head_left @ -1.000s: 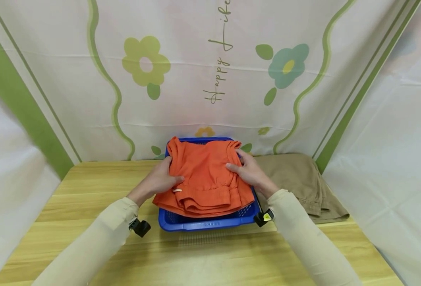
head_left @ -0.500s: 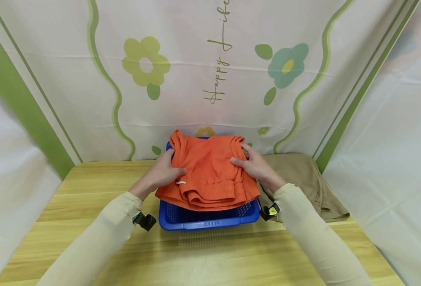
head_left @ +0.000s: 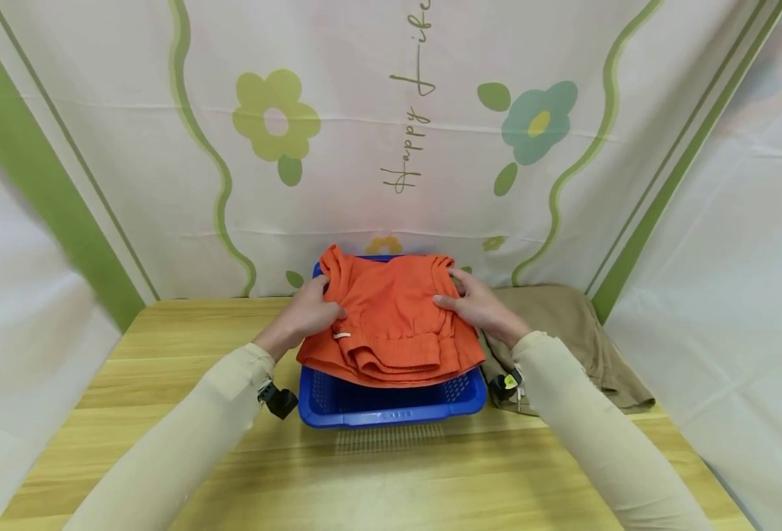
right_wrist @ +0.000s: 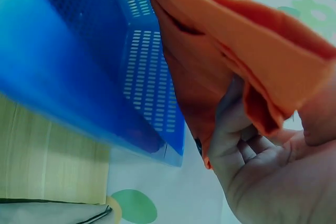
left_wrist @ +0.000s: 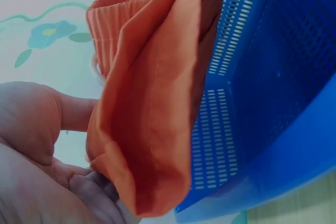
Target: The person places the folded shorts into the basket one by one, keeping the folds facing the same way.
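Both hands hold a folded orange garment over a blue basket. On its left side the left hand pinches it, thumb on top and fingers beneath. The right hand grips the opposite side in the same way. In the left wrist view, the orange cloth hangs beside the perforated basket wall, held by the left hand. The right wrist view has the right hand's fingers under the cloth, next to the basket. The garment hides the basket's rear part.
A brown folded garment lies on the wooden table, to the right of the basket and partly behind the right forearm. A white curtain with printed flowers hangs behind the table.
Over the last second the orange garment has risen slightly and moved back, showing more of the basket's front interior. Both hands have kept their hold on it.
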`<state>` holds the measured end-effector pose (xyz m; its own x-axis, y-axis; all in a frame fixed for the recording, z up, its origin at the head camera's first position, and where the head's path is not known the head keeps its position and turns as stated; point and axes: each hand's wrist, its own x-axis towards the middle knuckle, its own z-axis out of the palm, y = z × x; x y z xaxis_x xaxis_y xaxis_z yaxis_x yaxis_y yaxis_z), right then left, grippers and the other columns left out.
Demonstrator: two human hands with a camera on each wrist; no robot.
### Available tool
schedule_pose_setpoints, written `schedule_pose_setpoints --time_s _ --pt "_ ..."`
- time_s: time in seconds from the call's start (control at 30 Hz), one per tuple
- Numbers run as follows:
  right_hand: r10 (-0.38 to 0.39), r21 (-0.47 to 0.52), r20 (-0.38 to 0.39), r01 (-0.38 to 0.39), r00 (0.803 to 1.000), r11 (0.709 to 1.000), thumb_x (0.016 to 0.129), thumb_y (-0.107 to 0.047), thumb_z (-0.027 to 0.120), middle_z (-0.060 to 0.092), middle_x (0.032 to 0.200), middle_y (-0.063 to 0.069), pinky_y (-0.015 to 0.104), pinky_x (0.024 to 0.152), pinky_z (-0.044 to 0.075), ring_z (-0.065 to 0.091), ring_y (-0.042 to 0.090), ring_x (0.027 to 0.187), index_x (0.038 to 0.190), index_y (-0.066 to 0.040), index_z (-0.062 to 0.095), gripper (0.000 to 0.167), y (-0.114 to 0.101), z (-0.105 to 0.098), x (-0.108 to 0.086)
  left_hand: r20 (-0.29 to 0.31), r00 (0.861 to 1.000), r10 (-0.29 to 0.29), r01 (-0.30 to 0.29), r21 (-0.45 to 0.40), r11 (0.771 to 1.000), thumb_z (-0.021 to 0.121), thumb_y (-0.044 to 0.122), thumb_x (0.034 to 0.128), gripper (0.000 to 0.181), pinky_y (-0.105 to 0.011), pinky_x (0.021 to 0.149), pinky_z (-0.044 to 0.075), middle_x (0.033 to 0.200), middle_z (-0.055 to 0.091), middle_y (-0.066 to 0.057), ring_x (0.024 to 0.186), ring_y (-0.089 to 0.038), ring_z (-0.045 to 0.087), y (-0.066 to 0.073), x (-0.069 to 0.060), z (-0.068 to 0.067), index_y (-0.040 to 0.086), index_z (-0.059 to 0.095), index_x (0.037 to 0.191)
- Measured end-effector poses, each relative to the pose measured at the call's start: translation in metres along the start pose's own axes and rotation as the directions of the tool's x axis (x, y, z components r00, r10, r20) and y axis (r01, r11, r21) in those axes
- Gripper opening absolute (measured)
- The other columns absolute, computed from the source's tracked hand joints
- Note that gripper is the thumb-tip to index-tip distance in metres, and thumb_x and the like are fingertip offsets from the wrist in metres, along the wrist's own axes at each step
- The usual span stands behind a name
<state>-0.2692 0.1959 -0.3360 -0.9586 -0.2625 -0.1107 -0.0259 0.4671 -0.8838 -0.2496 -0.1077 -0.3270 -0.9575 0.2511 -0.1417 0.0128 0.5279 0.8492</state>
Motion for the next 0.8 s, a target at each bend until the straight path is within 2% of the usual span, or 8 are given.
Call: schedule_pose_setpoints --time_s 0.2,0.33,0.43,0.53,0.6,0.67,0.73,0.8 --pt "0.009 -0.088 0.038 -0.006 0.999 0.996 0.102 -0.018 0.063 0.061 0.129 0.024 0.041 0.085 0.057 0.070 0.027 0.098 0.160 -0.010 0.029 0.068 0.004 0.000 0.004 0.003 0.999 -0.035 0.034 0.028 0.999 0.060 0.003 0.0909 0.075 -0.051 0.110 0.039 0.159 0.031 -0.025 0.140 -0.038 0.040 -0.003 0.003 0.002 -0.006 0.025 0.157" --pt "0.009 -0.171 0.058 0.001 0.998 0.985 0.102 -0.017 0.063 0.064 0.125 0.024 0.043 0.088 0.055 0.069 0.028 0.100 0.158 -0.006 0.031 0.066 0.007 0.003 0.006 0.015 0.999 -0.035 0.034 0.064 0.997 0.063 0.003 0.0880 0.071 -0.044 0.098 0.046 0.151 0.041 -0.026 0.123 -0.034 0.050 -0.008 0.005 0.005 -0.008 0.034 0.152" --pt "0.003 -0.233 0.074 0.015 0.997 0.972 0.102 -0.016 0.064 0.064 0.128 0.024 0.045 0.092 0.054 0.067 0.031 0.107 0.158 -0.004 0.031 0.066 0.008 0.006 0.007 0.025 0.999 -0.040 0.037 0.111 0.993 0.064 0.003 0.0863 0.070 -0.040 0.088 0.046 0.145 0.046 -0.024 0.112 -0.033 0.052 -0.011 0.007 0.007 -0.009 0.037 0.150" --pt "-0.014 -0.323 0.084 0.041 0.996 0.945 0.101 -0.015 0.065 0.062 0.129 0.027 0.046 0.092 0.054 0.066 0.033 0.111 0.158 -0.001 0.030 0.069 0.009 0.010 0.009 0.031 0.998 -0.049 0.043 0.177 0.983 0.065 0.003 0.0856 0.068 -0.037 0.083 0.046 0.138 0.051 -0.022 0.104 -0.031 0.054 -0.013 0.008 0.010 -0.009 0.039 0.147" --pt "-0.019 -0.383 0.084 0.050 0.996 0.922 0.100 -0.015 0.066 0.065 0.121 0.026 0.044 0.087 0.055 0.067 0.032 0.104 0.157 0.002 0.030 0.070 0.010 0.011 0.009 0.033 0.998 -0.045 0.036 0.237 0.971 0.066 0.004 0.0850 0.064 -0.035 0.076 0.047 0.128 0.055 -0.021 0.096 -0.030 0.056 -0.014 0.008 0.012 -0.009 0.044 0.143" --pt "-0.026 -0.437 0.084 0.060 0.996 0.898 0.098 -0.014 0.068 0.069 0.105 0.021 0.040 0.078 0.055 0.068 0.027 0.089 0.155 0.004 0.033 0.069 0.010 0.013 0.010 0.029 0.999 -0.035 0.024 0.307 0.951 0.067 0.005 0.0842 0.059 -0.033 0.070 0.047 0.118 0.059 -0.019 0.087 -0.028 0.057 -0.015 0.009 0.015 -0.008 0.048 0.138" --pt "-0.025 -0.461 0.087 0.063 0.996 0.885 0.097 -0.013 0.069 0.068 0.088 0.014 0.036 0.069 0.053 0.066 0.022 0.075 0.153 0.004 0.037 0.067 0.010 0.014 0.010 0.030 0.999 -0.026 0.013 0.367 0.930 0.067 0.005 0.0838 0.048 -0.031 0.063 0.045 0.106 0.060 -0.017 0.079 -0.026 0.056 -0.017 0.009 0.017 -0.007 0.055 0.128" --pt "-0.025 -0.474 0.091 0.066 0.996 0.878 0.097 -0.012 0.070 0.066 0.079 0.009 0.034 0.064 0.051 0.062 0.018 0.067 0.151 0.004 0.040 0.064 0.010 0.014 0.011 0.024 1.000 -0.013 0.002 0.416 0.909 0.068 0.006 0.0834 0.040 -0.030 0.060 0.043 0.098 0.059 -0.013 0.075 -0.025 0.054 -0.018 0.010 0.019 -0.005 0.058 0.120"
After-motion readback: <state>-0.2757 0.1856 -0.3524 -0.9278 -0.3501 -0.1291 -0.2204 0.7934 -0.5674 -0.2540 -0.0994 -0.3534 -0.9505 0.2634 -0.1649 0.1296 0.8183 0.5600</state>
